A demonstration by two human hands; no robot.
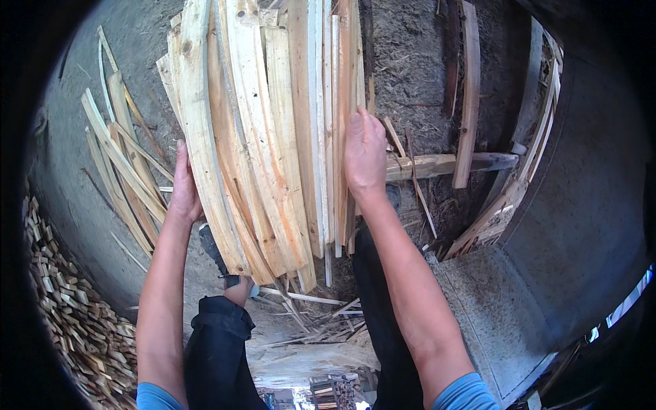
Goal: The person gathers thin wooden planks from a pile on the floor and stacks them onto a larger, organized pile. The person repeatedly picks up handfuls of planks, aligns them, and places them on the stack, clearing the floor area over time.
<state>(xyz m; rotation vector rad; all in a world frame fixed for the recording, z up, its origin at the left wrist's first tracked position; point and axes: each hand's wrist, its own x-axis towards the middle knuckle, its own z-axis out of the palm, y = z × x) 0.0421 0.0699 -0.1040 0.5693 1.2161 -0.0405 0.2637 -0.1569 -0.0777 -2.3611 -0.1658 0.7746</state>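
A big bundle of long, pale wooden boards [256,137] fills the middle of the head view, running away from me. Some boards lie flat and overlap; at the right side several stand on edge. My left hand [183,188] presses against the bundle's left side, its thumb pointing up and its other fingers hidden under or behind the wood. My right hand [366,154] grips the right side, with the fingers curled over the outer edge. Between them the hands clasp the bundle. Its far end runs out of the picture.
Loose slats [126,178] lie on the dirt floor at the left. At the lower left is a heap of short wood pieces [75,314]. To the right are a wooden crossbeam [437,166], an upright-lying plank [467,96] and a grey metal panel [492,307]. Splintered scraps [307,318] litter the ground near my feet.
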